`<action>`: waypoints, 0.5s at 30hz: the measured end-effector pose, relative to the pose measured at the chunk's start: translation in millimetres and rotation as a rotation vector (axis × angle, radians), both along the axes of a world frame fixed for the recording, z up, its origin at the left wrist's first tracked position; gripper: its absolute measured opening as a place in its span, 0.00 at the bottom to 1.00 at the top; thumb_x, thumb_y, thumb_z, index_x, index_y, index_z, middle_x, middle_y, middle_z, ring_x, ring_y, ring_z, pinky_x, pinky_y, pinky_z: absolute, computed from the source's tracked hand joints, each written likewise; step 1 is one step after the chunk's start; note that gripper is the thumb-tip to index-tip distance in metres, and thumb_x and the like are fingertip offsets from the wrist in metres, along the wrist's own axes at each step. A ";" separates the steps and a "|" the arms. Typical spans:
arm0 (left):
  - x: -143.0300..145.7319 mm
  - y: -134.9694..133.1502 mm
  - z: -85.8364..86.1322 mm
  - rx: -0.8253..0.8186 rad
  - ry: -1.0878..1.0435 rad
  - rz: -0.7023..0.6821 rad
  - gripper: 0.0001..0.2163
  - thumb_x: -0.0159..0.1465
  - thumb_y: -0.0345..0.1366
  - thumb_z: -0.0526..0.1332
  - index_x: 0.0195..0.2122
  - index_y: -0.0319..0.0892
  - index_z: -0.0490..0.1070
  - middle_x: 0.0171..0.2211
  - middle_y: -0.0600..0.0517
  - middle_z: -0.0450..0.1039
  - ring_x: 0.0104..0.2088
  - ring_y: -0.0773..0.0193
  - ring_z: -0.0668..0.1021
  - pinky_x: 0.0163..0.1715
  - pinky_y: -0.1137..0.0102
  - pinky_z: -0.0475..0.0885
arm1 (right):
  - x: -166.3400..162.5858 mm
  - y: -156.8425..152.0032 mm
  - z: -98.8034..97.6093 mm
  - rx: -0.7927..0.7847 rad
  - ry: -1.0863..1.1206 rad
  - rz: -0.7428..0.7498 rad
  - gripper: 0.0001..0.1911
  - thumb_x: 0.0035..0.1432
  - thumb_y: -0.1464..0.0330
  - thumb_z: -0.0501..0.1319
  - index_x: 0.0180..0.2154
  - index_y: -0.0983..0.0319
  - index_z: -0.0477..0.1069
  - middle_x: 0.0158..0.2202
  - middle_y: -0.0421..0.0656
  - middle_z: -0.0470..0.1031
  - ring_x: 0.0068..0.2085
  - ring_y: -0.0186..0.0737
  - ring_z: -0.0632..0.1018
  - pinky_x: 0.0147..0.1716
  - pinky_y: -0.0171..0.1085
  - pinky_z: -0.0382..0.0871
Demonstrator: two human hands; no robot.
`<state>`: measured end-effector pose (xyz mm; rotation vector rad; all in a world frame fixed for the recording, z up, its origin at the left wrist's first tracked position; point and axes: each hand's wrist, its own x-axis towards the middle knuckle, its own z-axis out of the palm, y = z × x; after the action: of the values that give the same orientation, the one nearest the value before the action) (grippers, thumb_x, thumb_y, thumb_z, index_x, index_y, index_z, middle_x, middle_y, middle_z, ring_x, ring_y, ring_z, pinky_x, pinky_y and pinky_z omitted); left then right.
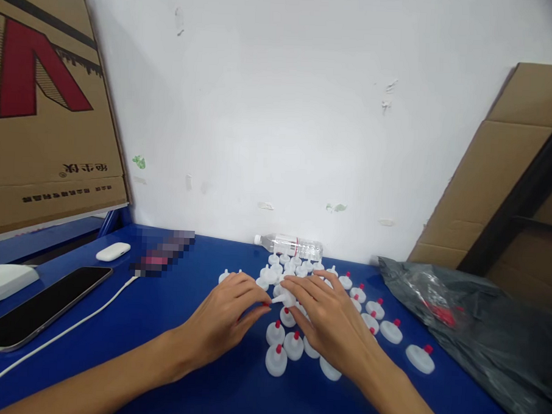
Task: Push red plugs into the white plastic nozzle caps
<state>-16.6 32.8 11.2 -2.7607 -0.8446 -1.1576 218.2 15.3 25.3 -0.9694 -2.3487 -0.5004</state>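
Both hands meet over a cluster of small white plastic caps (pixel 276 359) on the blue table (pixel 170 324); several caps carry red tips. My left hand (pixel 225 318) has its fingers drawn together, pinching a small red tip at about the middle of the cluster. My right hand (pixel 330 319) holds a white cap (pixel 282 299) by its nozzle between thumb and fingers, right against the left fingertips. More capped pieces (pixel 392 331) lie to the right of my right hand, plain white ones (pixel 282 265) behind the hands.
A clear plastic bottle (pixel 290 245) lies by the wall. A dark plastic bag (pixel 472 319) with red pieces sits at the right. A phone (pixel 38 309), a white cable (pixel 60 335) and a white earbud case (pixel 113 251) lie left. Cardboard boxes (pixel 46 111) stand on both sides.
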 end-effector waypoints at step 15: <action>0.7 3.3 -1.2 0.085 -0.095 0.008 0.06 0.70 0.34 0.61 0.46 0.42 0.75 0.36 0.50 0.80 0.34 0.62 0.74 0.36 0.67 0.71 | -7.5 -10.1 4.2 0.010 -0.030 0.069 0.17 0.70 0.71 0.54 0.58 0.63 0.66 0.49 0.49 0.79 0.47 0.45 0.79 0.55 0.52 0.66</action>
<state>-15.8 36.1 10.1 -2.6513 -0.7939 -1.3003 210.7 5.3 29.5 -0.8791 -2.3944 -0.5025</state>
